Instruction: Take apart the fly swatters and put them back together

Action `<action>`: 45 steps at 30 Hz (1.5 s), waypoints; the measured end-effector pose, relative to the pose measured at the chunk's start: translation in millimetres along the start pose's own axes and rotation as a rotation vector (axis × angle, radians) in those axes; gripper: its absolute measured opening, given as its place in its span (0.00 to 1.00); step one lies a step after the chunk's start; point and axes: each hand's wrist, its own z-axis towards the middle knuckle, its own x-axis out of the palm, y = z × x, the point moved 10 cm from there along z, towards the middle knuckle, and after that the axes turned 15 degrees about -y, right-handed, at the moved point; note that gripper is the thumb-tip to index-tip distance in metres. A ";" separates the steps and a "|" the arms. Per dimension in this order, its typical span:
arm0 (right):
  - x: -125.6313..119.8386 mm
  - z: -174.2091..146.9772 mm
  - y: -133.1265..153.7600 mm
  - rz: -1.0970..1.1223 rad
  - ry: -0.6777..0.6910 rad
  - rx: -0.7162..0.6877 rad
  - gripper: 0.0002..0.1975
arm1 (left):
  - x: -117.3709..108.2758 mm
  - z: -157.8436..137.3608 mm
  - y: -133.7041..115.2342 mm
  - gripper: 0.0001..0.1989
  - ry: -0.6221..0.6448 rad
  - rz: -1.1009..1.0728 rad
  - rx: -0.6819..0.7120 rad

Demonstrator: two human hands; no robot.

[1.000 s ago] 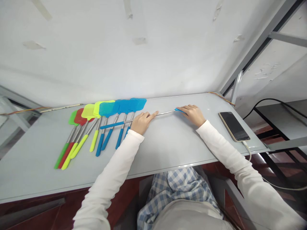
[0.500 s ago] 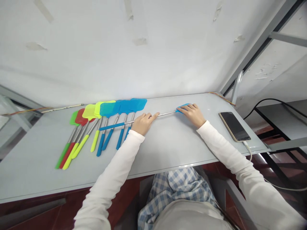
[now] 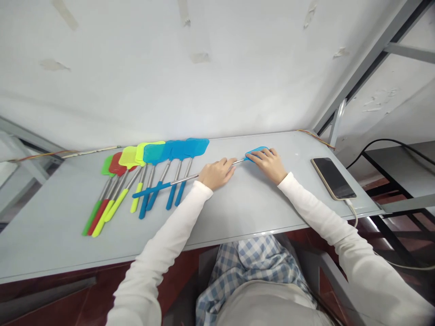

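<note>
A blue fly swatter (image 3: 154,189) with a metal shaft lies slantwise between my hands, its handle crossing over other swatters at the left. My left hand (image 3: 216,174) is closed around the shaft near the head end. My right hand (image 3: 267,164) grips the blue head, covering much of it, with the mesh showing beyond the fingers. To the left, several fly swatters lie in an overlapping row: blue ones (image 3: 197,147), yellow ones (image 3: 129,157), a red one (image 3: 118,165) and a green one (image 3: 108,165).
A phone (image 3: 333,178) with a white cable (image 3: 353,213) plugged in lies at the right of the grey table (image 3: 238,213). A white wall (image 3: 238,81) rises behind the table. Metal frame bars (image 3: 340,120) stand at the right, beside a dark stool-like surface (image 3: 404,167).
My left hand has slid right along the shaft, closer to the head. The swatter's handle end has shifted left and down, and its head has moved slightly left with my right hand.
</note>
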 end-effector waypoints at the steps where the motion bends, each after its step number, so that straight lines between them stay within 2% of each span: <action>1: 0.5 -0.4 0.3 0.006 0.002 0.001 0.20 | 2.1 5.2 -3.0 0.22 0.004 0.000 0.000; 7: 5.3 -4.4 -8.9 0.000 0.052 0.036 0.19 | 15.7 32.1 -17.7 0.21 0.039 0.037 0.050; 13: 2.9 -3.3 -9.3 -0.004 0.072 0.042 0.18 | 27.6 37.9 -28.6 0.19 0.104 -0.018 0.123; 18: -0.8 -0.7 -6.3 0.001 0.099 0.068 0.17 | 30.9 35.2 -30.9 0.19 0.104 0.010 0.086; 27: -7.0 -1.3 -0.8 -0.006 -0.003 0.041 0.19 | 33.4 32.2 -35.9 0.20 0.137 -0.003 0.055; 33: -11.3 0.2 1.1 0.007 -0.002 0.059 0.20 | 30.5 34.9 -37.9 0.19 0.131 -0.052 0.020; 36: -13.4 2.3 -5.9 0.021 0.002 0.088 0.20 | 26.6 33.9 -31.9 0.20 0.139 -0.103 0.006; 41: -14.4 -1.7 -38.6 -0.011 0.002 0.176 0.19 | 27.6 16.9 4.0 0.20 0.249 -0.064 -0.057; 43: -16.5 -3.0 -36.5 -0.029 0.001 0.153 0.19 | 30.4 8.9 8.7 0.19 0.295 -0.048 -0.051; 45: -21.1 -0.5 -16.1 -0.004 -0.019 0.070 0.22 | 29.5 6.4 2.2 0.19 0.277 -0.047 -0.027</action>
